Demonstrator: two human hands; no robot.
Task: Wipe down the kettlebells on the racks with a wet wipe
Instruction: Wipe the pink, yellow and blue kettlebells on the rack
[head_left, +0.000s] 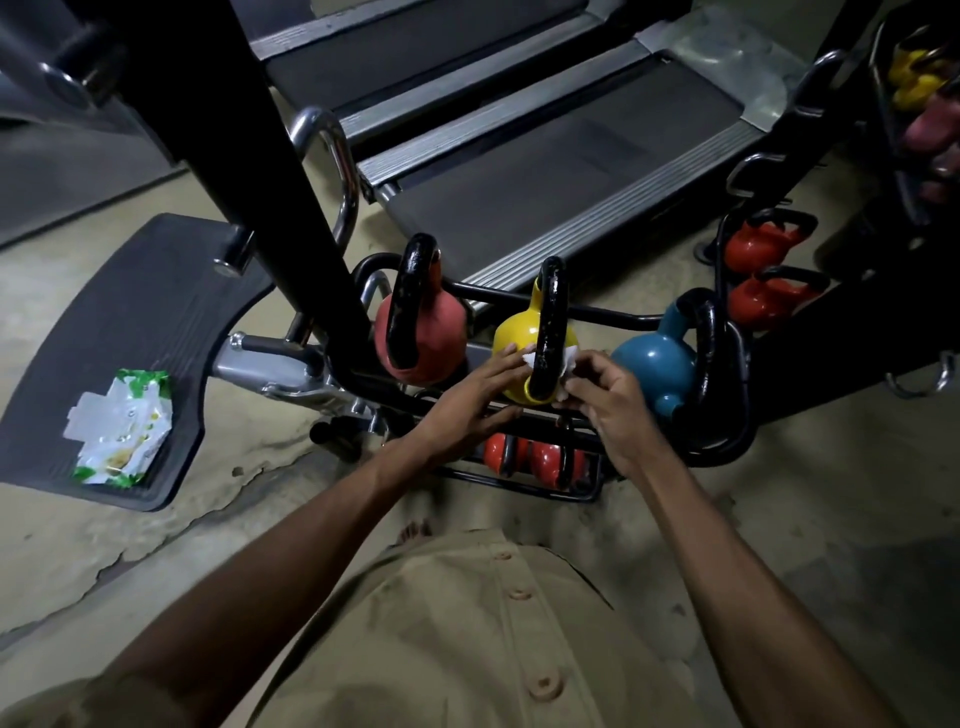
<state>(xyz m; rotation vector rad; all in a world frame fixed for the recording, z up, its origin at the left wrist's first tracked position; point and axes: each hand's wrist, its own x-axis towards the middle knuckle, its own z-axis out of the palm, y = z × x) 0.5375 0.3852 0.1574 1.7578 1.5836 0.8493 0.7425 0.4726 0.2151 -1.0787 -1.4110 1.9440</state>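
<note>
Yellow kettlebell is seated at the middle of the rack's top tier, between a pink kettlebell and a blue kettlebell. A wet wipe is wrapped round its black handle, pressed on one side by the straight fingers of the left hand and pinched on the other by the right hand.

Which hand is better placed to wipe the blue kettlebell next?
Right. The right hand pinches the wet wipe at the handle of the yellow kettlebell, next to the blue kettlebell; the left hand lies farther from it, fingers straight.
</note>
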